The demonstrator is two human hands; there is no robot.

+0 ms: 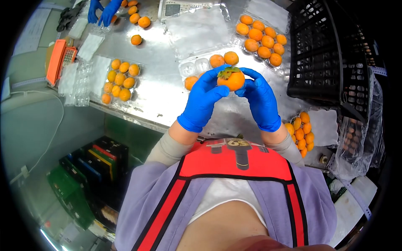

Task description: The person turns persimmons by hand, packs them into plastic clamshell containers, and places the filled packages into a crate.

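Observation:
Between my two blue-gloved hands is an orange persimmon [233,81] with its green leafy calyx turned up toward the top. My left hand [203,99] curves around one side of it, thumb against the fruit. On the other side, the fingers of my right hand [261,99] close on it. Just beyond my hands lies a clear plastic tray [188,67] with a few persimmons [217,61] in it; my hands and the held fruit hide part of this tray.
Filled trays of persimmons [119,79] [261,39] [300,133] lie left, far right and near right on the metal table [155,94]. A black crate [314,54] stands at right. Another person's blue-gloved hands [104,12] work at upper left, near loose persimmons [136,39].

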